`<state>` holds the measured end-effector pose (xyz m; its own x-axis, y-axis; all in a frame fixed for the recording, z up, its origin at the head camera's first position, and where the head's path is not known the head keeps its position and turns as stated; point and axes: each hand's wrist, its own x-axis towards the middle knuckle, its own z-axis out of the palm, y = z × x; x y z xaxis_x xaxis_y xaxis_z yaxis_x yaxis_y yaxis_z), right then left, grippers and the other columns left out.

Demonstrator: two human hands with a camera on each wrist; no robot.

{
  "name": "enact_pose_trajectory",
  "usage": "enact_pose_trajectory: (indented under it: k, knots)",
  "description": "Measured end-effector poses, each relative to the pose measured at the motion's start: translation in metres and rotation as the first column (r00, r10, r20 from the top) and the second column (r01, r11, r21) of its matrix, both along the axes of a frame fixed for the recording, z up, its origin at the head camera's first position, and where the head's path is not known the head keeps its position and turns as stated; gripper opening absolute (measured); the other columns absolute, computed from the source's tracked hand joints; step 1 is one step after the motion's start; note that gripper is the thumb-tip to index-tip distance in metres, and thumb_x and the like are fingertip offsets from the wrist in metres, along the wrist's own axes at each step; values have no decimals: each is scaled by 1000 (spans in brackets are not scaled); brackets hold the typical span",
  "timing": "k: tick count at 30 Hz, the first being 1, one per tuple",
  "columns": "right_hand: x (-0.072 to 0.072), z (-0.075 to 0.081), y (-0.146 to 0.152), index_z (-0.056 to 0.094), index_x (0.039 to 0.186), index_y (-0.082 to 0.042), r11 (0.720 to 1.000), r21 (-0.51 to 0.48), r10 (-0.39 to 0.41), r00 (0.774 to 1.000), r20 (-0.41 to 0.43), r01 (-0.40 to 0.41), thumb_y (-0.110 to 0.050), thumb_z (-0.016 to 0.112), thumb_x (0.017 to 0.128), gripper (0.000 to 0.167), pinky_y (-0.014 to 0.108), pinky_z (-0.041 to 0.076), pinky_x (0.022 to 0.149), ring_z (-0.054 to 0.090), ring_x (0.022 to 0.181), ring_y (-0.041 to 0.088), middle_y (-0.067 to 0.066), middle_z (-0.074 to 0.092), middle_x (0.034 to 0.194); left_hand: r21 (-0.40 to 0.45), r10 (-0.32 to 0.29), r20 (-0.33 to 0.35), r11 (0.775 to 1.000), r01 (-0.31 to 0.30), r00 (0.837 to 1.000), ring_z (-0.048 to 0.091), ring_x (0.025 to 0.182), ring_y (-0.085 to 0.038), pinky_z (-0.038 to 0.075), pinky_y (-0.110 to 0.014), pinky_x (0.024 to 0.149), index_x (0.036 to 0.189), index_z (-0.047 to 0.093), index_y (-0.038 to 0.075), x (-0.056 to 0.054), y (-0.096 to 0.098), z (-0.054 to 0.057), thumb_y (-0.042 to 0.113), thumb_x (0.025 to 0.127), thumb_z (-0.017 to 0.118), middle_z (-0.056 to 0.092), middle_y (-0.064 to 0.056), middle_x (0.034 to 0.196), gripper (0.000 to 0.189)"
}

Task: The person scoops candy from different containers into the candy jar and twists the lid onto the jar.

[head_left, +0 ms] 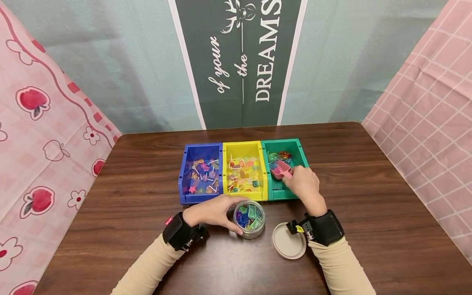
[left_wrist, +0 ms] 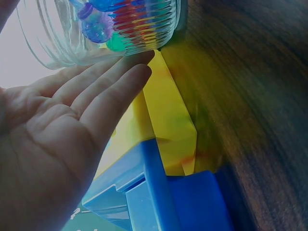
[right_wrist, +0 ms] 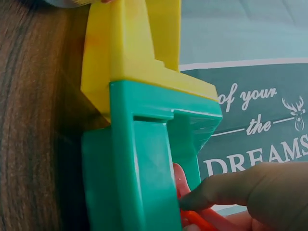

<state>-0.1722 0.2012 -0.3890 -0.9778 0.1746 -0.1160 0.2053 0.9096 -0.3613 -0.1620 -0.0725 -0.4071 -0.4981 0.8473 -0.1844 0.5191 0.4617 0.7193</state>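
Note:
My left hand (head_left: 215, 211) holds a clear round jar (head_left: 253, 234) from its left side, thumb in front and fingers behind. Green, blue and purple see-through pieces (head_left: 251, 214) fill the open jar. In the left wrist view the fingers (left_wrist: 113, 91) lie nearly straight along the jar wall. Over the front part of the green bin (head_left: 285, 195), my right hand (head_left: 304, 185) grips a pink scoop (head_left: 283, 169) by its handle. The scoop's bowl tips toward colourful pieces (head_left: 284, 155) at the bin's back. The bin wall hides part of the scoop in the right wrist view.
A yellow bin (head_left: 245, 196) and a blue bin (head_left: 200, 200), both with small lollipop-shaped pieces, adjoin the green one on the left. A pale round lid (head_left: 289, 242) lies right of the jar, under the right wrist. Cloths hang behind and beside the wooden table (head_left: 125, 184).

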Motion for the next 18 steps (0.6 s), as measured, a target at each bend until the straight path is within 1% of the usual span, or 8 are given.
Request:
enact_pose_trajectory:
  k: [3, 7, 14, 18]
  knots:
    - [-1, -2, -1, 62, 72, -2, 1000, 30, -6, 999, 47, 4, -29, 65, 87, 31, 28, 35, 49, 48, 58, 24, 7, 45, 59, 1, -1, 0, 1000, 1, 1000, 53, 127, -13, 43, -33, 111, 144, 43, 9, 0, 0, -1, 37, 77, 80, 57, -3, 139, 81]
    - [-1, -3, -1, 60, 69, -3, 999, 38, 8, 998, 65, -10, -26, 64, 87, 30, 28, 35, 49, 48, 58, 24, 7, 44, 59, 2, 0, 5, 1000, 0, 1000, 53, 127, -12, 42, -31, 111, 143, 44, 11, 0, 0, -1, 37, 77, 80, 57, -1, 139, 80]
    - [2, 0, -1, 61, 64, -3, 1000, 21, 19, 1000, 17, -20, -20, 62, 87, 28, 26, 34, 48, 46, 56, 23, 3, 38, 54, 0, -4, 5, 1000, 4, 1000, 53, 128, -13, 42, -32, 111, 144, 43, 10, 0, 0, -1, 37, 77, 80, 57, -2, 139, 81]
    - [4, 2, 1, 66, 70, -1, 1000, 9, 26, 999, -24, -26, -18, 62, 87, 25, 26, 33, 48, 47, 56, 23, 4, 40, 54, -3, 5, 19, 1000, -5, 1000, 53, 127, -10, 42, -30, 111, 144, 43, 12, -1, 0, -1, 36, 77, 80, 57, 0, 139, 80]
